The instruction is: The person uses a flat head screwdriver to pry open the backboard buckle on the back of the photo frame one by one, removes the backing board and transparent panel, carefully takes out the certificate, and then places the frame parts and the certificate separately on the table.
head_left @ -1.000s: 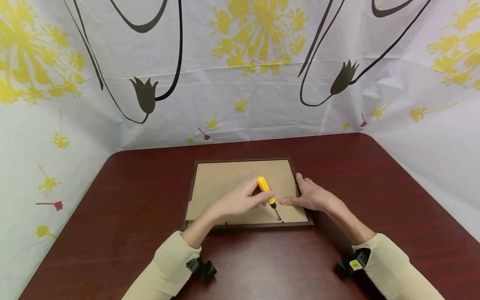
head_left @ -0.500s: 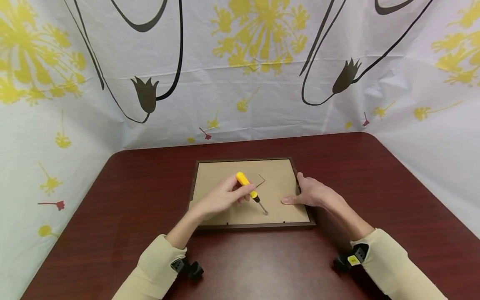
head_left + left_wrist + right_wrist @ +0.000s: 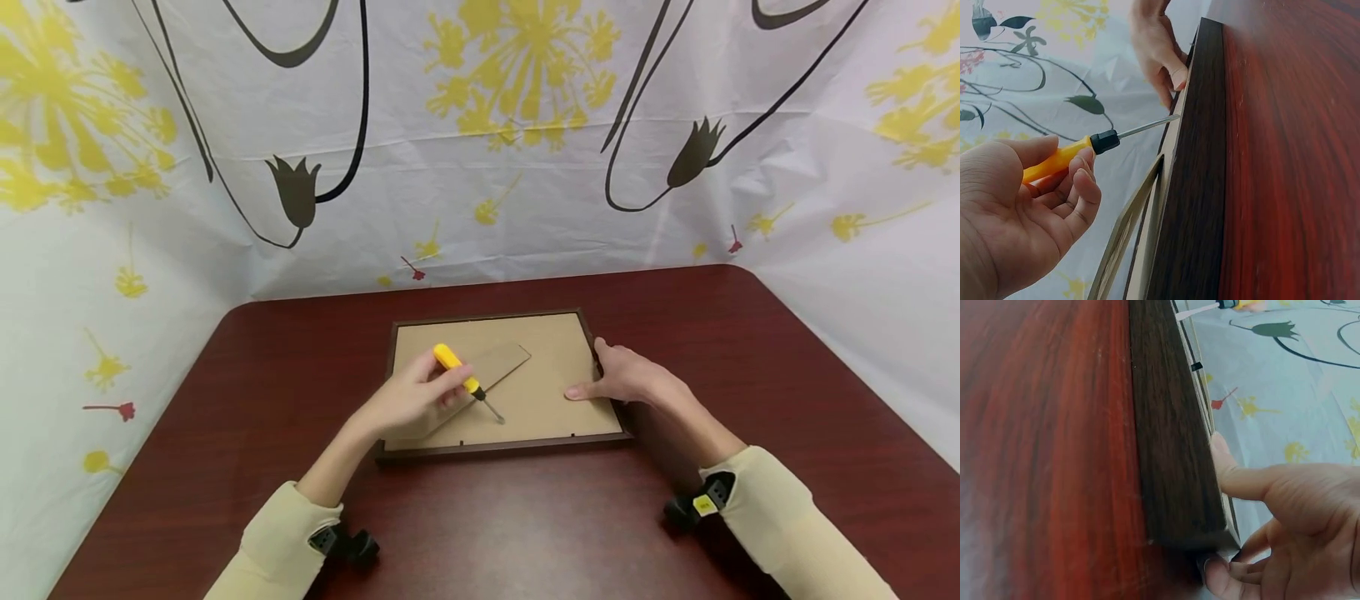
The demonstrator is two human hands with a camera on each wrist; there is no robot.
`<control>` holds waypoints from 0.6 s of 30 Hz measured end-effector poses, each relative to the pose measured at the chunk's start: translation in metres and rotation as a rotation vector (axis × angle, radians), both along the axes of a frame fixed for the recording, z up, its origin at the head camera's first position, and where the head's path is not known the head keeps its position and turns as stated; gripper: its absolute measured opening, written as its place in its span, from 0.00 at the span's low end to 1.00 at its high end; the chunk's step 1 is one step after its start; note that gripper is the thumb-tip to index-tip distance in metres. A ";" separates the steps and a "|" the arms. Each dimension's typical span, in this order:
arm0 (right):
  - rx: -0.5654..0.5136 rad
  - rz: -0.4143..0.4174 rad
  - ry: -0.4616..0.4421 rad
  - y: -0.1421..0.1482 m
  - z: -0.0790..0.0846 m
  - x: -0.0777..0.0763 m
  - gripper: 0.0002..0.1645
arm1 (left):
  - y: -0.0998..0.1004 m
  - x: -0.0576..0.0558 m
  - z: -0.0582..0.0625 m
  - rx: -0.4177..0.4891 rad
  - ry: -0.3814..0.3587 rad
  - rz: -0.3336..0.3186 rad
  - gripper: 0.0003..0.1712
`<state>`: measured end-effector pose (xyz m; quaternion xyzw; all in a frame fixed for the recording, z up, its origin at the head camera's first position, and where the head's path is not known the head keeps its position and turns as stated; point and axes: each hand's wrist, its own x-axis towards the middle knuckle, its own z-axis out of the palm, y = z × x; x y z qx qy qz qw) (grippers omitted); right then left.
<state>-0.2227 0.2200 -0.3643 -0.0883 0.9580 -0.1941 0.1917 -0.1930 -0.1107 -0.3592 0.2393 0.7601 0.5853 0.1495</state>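
Observation:
My left hand (image 3: 408, 400) grips the yellow handle of a screwdriver (image 3: 453, 362) with a black collar. Its metal tip (image 3: 1175, 117) points toward the backing board; whether it touches is unclear. A dark brown picture frame (image 3: 510, 444) lies back side up, with a tan backing board (image 3: 555, 342) in it. On the board, beside my left hand, is a flap (image 3: 495, 362) that stands out at an angle in the left wrist view. My right hand (image 3: 633, 375) holds the frame's right edge, thumb on the board. In the right wrist view its fingers curl around the lower corner.
The frame is in the middle of a reddish-brown table (image 3: 300, 358). Small dark tabs (image 3: 1196, 366) stick up along the frame's near inner edge. A white sheet (image 3: 480, 217) with printed flowers hangs behind and along the sides.
My left hand has moved left with the screwdriver, away from the frame's near right part. More of the flap's edge shows now. The frame's near edge has shifted slightly; my right hand keeps its hold.

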 end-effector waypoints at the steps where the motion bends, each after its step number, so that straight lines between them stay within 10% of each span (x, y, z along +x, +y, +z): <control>1: 0.002 0.006 0.006 0.001 -0.001 0.001 0.75 | -0.003 -0.001 0.000 -0.022 0.040 0.004 0.12; 18: -0.068 0.074 0.207 0.007 -0.014 0.026 0.69 | -0.028 0.003 0.006 -0.102 0.096 0.032 0.13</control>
